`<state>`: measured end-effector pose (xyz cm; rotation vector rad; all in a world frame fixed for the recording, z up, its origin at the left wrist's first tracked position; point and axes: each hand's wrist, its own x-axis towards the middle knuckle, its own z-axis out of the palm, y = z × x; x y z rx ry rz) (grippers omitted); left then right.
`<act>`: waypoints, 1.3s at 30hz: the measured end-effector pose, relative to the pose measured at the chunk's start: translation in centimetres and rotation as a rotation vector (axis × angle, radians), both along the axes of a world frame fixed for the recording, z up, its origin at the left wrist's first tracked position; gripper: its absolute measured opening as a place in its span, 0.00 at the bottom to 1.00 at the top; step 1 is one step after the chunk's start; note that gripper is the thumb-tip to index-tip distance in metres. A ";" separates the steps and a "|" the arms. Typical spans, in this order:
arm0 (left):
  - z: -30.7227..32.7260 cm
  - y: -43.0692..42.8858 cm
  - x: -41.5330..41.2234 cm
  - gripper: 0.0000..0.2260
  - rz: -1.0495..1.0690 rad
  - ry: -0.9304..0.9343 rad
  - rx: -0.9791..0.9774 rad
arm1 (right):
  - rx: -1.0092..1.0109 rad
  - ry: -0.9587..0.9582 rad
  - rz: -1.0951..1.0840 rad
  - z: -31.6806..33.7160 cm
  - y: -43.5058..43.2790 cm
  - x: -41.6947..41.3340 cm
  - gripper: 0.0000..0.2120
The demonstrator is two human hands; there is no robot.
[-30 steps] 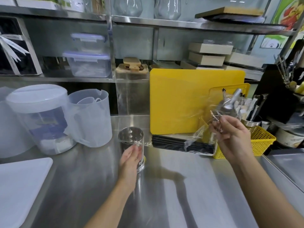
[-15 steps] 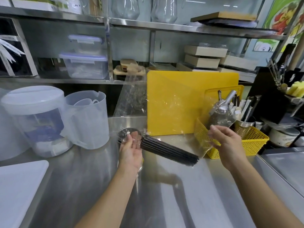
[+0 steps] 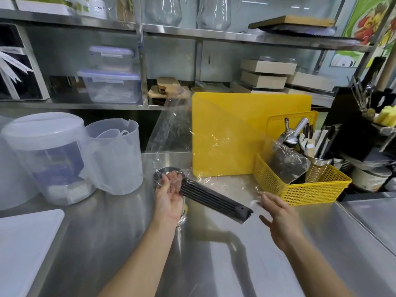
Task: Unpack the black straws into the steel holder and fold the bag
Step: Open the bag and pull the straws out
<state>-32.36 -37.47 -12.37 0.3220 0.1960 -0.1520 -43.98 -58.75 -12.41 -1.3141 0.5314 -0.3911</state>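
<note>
Black straws (image 3: 214,199) aslant between left hand (image 3: 169,199) and right hand (image 3: 279,218)

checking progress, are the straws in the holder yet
Not yet: the straws are a slanted bundle outside the holder, one end near its mouth.

The steel counter (image 3: 214,264) runs from the near edge to the far wall. On its near left corner lies a flat white board (image 3: 25,243). Farther at the left stands a white lidded container (image 3: 42,151), and a translucent pitcher (image 3: 115,155) stands just beside it. The steel holder (image 3: 165,170) stands in the middle, mostly hidden. A yellow cutting board (image 3: 235,129) stands upright at the far side, and a yellow basket (image 3: 300,189) sits at the right.
</note>
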 end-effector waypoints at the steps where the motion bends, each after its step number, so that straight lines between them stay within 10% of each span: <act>1: 0.1 0.0 0.1 0.10 0.002 -0.005 0.010 | 0.033 -0.043 -0.014 0.1 0.0 0.1 0.06; 10: -0.7 -1.1 0.6 0.06 -0.104 -0.021 0.121 | 0.101 -0.395 -0.072 4.2 -1.2 1.2 0.10; 39: -0.5 -5.2 1.5 0.02 -0.129 0.205 -0.048 | -0.186 -0.441 -0.120 9.7 -2.8 3.3 0.03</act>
